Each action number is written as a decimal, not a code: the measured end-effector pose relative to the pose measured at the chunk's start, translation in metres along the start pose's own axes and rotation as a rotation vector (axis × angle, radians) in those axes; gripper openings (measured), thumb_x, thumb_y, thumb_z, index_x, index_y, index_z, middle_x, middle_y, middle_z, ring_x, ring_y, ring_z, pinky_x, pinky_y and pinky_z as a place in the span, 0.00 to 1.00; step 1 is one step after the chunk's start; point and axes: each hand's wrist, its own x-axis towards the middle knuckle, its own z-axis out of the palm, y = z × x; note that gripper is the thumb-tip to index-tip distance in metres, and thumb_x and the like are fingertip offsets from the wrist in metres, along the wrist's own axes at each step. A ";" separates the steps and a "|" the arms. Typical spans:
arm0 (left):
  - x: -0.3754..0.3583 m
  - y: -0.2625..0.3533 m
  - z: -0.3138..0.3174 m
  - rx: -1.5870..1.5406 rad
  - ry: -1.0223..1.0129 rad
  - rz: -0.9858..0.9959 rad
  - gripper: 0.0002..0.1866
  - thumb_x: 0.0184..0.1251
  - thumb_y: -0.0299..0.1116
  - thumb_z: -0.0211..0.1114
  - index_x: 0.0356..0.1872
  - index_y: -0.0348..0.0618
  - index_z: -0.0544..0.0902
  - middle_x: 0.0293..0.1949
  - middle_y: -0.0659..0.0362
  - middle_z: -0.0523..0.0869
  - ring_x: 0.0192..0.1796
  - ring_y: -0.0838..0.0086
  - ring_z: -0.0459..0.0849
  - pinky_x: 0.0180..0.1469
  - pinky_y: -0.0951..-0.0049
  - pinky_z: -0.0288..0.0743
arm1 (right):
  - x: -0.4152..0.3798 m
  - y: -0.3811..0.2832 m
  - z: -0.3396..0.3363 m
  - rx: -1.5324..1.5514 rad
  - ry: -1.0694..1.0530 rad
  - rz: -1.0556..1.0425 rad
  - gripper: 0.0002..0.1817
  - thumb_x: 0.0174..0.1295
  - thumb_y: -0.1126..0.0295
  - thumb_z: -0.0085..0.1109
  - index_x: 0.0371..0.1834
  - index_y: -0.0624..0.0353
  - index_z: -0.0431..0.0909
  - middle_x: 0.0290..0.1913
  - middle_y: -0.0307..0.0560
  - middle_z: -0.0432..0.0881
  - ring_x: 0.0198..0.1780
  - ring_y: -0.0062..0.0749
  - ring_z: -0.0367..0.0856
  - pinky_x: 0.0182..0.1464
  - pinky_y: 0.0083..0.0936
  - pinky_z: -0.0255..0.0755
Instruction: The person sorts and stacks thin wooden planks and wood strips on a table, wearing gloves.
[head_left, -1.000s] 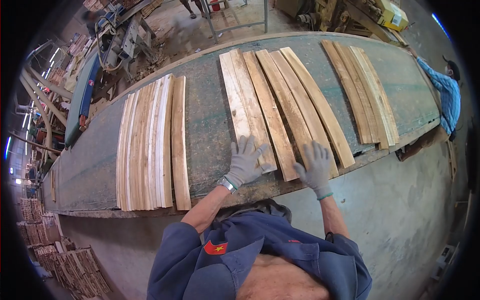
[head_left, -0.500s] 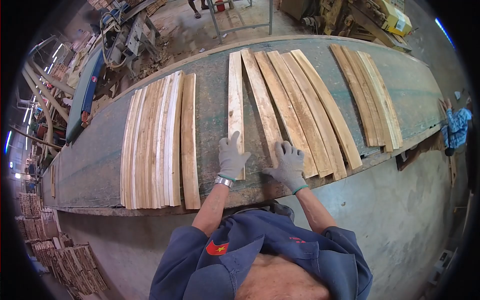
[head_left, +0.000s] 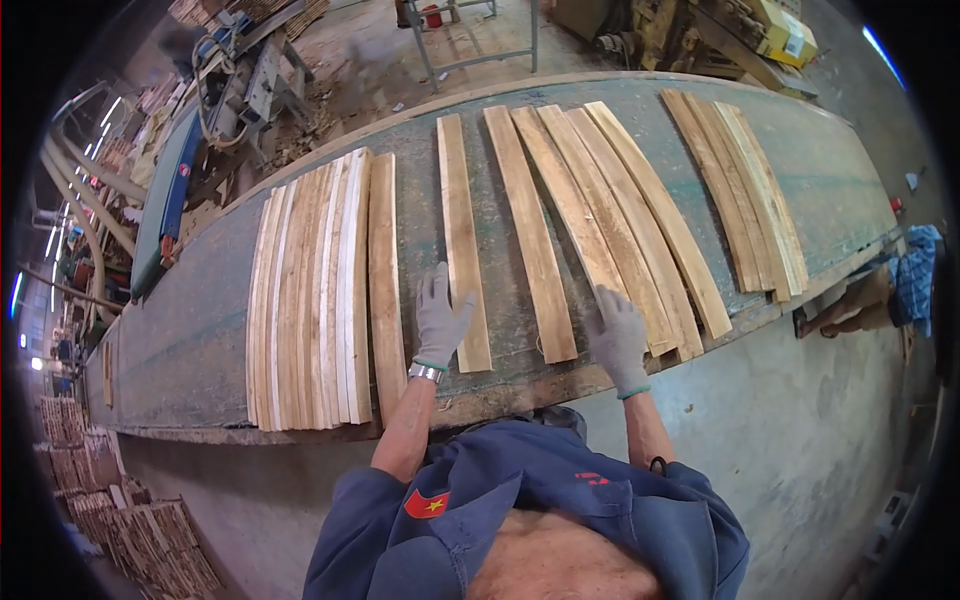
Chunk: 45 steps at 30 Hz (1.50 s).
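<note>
Curved wooden slats lie across a long green table. My left hand (head_left: 442,322), in a grey glove, rests with fingers apart at the left edge of a separate slat (head_left: 463,240). To its right lies another separate slat (head_left: 531,235). My gloved right hand (head_left: 615,340) is over the near end of a slat (head_left: 570,190), its fingers extended and partly blurred. More slats (head_left: 655,215) fan out beyond that hand. A single slat (head_left: 384,280) lies left of my left hand, beside a tight row of several slats (head_left: 310,290).
Another group of slats (head_left: 735,190) lies at the table's right. The table (head_left: 840,180) has a worn near edge. A person (head_left: 915,280) is beyond its right end. Machinery (head_left: 250,90) stands behind at the left, a metal frame (head_left: 485,62) behind the middle, and stacked wood (head_left: 160,545) at lower left.
The slat by my left hand has shifted left, and its visible face is now browner. My left hand has moved left. My right hand has moved right, off one slat to the neighbouring one.
</note>
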 end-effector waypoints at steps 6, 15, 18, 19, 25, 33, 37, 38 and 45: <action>0.022 0.092 0.033 0.196 -0.159 0.324 0.40 0.63 0.63 0.62 0.74 0.59 0.68 0.76 0.39 0.56 0.79 0.39 0.45 0.77 0.40 0.32 | -0.005 0.015 -0.013 -0.183 -0.088 -0.019 0.32 0.53 0.62 0.69 0.65 0.46 0.74 0.67 0.51 0.72 0.71 0.47 0.65 0.67 0.54 0.55; 0.040 0.064 0.038 0.232 -0.159 0.176 0.38 0.65 0.62 0.60 0.74 0.59 0.67 0.78 0.45 0.54 0.79 0.37 0.43 0.75 0.33 0.33 | 0.001 0.017 0.005 -0.532 -0.044 -0.030 0.30 0.56 0.68 0.62 0.64 0.58 0.70 0.54 0.51 0.76 0.55 0.40 0.76 0.52 0.36 0.71; 0.048 0.020 0.013 0.261 -0.076 0.080 0.39 0.66 0.59 0.61 0.75 0.55 0.65 0.76 0.42 0.56 0.78 0.37 0.47 0.76 0.34 0.38 | 0.019 0.029 -0.009 -0.476 -0.182 0.018 0.30 0.58 0.69 0.61 0.66 0.59 0.69 0.50 0.50 0.76 0.50 0.39 0.78 0.45 0.35 0.75; 0.048 0.005 0.007 0.263 -0.048 0.053 0.39 0.66 0.58 0.61 0.75 0.53 0.65 0.76 0.40 0.57 0.78 0.37 0.48 0.76 0.35 0.39 | 0.021 0.041 -0.005 -0.431 -0.185 0.049 0.31 0.58 0.68 0.62 0.67 0.59 0.68 0.49 0.50 0.77 0.49 0.39 0.79 0.44 0.35 0.76; 0.044 -0.049 0.019 0.109 0.057 0.055 0.38 0.68 0.54 0.61 0.75 0.51 0.63 0.74 0.39 0.60 0.75 0.38 0.56 0.76 0.42 0.47 | 0.030 0.027 -0.023 -0.328 -0.129 -0.007 0.36 0.56 0.62 0.67 0.69 0.59 0.66 0.40 0.50 0.80 0.45 0.41 0.81 0.40 0.37 0.80; 0.056 -0.036 0.022 0.093 -0.047 0.047 0.39 0.70 0.55 0.60 0.77 0.52 0.60 0.75 0.41 0.61 0.76 0.39 0.55 0.76 0.40 0.45 | 0.060 0.073 -0.011 -0.388 -0.146 -0.002 0.25 0.57 0.71 0.63 0.60 0.61 0.72 0.36 0.54 0.81 0.42 0.49 0.82 0.40 0.40 0.79; 0.066 -0.032 0.031 0.038 -0.053 0.045 0.39 0.70 0.55 0.59 0.77 0.53 0.59 0.75 0.40 0.61 0.77 0.40 0.55 0.76 0.38 0.43 | 0.043 0.059 -0.029 0.359 -0.320 0.073 0.21 0.60 0.69 0.62 0.56 0.60 0.74 0.38 0.59 0.82 0.47 0.58 0.80 0.43 0.46 0.75; 0.069 -0.028 0.035 0.023 -0.052 0.044 0.39 0.70 0.55 0.59 0.78 0.54 0.58 0.75 0.40 0.61 0.77 0.40 0.55 0.76 0.37 0.43 | 0.041 0.059 -0.033 0.290 -0.320 0.084 0.22 0.59 0.67 0.64 0.57 0.58 0.75 0.39 0.59 0.82 0.48 0.57 0.80 0.44 0.46 0.75; 0.071 -0.004 0.044 0.181 -0.130 0.092 0.40 0.69 0.54 0.61 0.78 0.55 0.57 0.75 0.39 0.60 0.77 0.43 0.56 0.77 0.40 0.40 | 0.048 0.113 -0.058 -0.353 0.035 -0.002 0.35 0.52 0.62 0.72 0.66 0.52 0.71 0.49 0.54 0.82 0.51 0.52 0.80 0.50 0.46 0.75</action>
